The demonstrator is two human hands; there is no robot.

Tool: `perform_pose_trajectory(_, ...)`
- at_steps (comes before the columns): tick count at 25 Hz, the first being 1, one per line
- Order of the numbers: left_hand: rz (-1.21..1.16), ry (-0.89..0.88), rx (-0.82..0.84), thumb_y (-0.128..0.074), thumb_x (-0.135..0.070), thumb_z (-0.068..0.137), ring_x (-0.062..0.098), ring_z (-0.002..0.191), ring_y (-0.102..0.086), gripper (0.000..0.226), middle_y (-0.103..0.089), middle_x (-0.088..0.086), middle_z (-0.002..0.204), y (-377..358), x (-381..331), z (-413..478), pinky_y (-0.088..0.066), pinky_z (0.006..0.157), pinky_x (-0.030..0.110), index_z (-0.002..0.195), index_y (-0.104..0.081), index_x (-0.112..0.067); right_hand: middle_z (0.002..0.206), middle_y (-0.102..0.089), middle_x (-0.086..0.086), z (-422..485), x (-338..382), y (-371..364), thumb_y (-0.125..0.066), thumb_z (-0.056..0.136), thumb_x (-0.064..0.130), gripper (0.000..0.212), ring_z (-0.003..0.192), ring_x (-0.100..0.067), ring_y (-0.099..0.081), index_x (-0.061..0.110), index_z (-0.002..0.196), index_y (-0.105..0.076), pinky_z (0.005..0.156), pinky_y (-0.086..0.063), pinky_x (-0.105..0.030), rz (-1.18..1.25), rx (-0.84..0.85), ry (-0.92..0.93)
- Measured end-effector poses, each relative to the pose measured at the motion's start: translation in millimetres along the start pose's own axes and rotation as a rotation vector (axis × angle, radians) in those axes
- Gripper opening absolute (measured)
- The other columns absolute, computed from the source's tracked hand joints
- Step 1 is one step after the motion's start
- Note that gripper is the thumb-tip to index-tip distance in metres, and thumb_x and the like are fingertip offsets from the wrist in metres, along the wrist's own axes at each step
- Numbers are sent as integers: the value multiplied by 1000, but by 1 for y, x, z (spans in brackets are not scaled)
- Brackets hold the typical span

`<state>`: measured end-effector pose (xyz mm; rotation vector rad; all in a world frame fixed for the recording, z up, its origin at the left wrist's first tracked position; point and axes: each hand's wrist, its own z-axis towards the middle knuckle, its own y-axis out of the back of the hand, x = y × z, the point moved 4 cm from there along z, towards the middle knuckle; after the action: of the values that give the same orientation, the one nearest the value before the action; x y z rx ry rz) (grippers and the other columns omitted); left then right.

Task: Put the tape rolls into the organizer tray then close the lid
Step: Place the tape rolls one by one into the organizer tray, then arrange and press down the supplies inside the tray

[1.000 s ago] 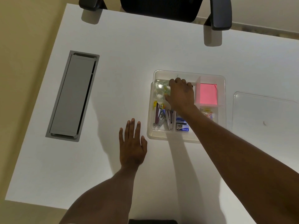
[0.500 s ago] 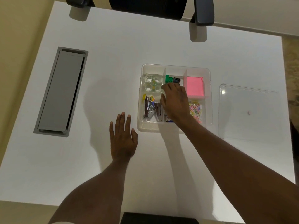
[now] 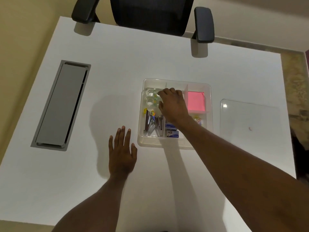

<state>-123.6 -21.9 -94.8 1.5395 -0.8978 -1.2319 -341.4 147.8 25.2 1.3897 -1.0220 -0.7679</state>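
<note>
Fingers point(image 3: 163, 94) of your right hand point(image 3: 173, 104) curl down at the tape rolls point(image 3: 151, 97) in the organizer tray point(image 3: 175, 144) (far-left compartment); whether they grip one, you cannot tell. Left hand point(image 3: 121, 153) lies flat and empty on the bench point(image 3: 117, 56). Lid point(image 3: 249, 118) still off, well right. Half a second ago your hand sat nearer mid-tray.

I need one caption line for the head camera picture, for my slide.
Right hand reaches into the open organizer tray beside the tape rolls; left hand rests flat on the table, lid lying aside.

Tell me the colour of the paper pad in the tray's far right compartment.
Bright pink; the paper pad shows plainly in the head view.
</note>
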Motion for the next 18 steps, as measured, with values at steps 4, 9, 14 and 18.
perform_pose_trajectory(4,-17,2,15,-34,-36,106,18,167,-14,63,-19,1,178,5,-4,1,-17,135,53,168,-27,-24,126,-66,-4,-4,2,5,-55,96,22,34,120,-25,-56,16,130,-60,107,-39,-42,-13,11,3)
perform_pose_trajectory(9,-194,69,-4,-44,-23,104,32,155,-43,54,-47,12,164,28,-11,19,-29,130,57,156,-49,-10,125,-66,-5,-12,-2,11,-53,93,11,37,119,-26,-55,15,130,-59,105,-39,-41,-18,45,-71)
perform_pose_trajectory(14,-368,63,-106,-50,-13,106,33,149,-47,45,-51,12,159,79,-55,111,-36,127,51,151,-53,-9,124,-66,-6,-12,5,8,-55,91,10,39,119,-31,-54,14,129,-58,110,-34,-46,-24,75,-116)
perform_pose_trajectory(18,-280,-39,-29,-50,-17,105,34,157,-33,37,-37,13,169,89,-95,168,-25,131,53,139,-64,-13,126,-67,-5,-1,10,2,-54,90,12,32,130,-33,-47,15,121,-61,114,-28,-52,-20,69,-124)
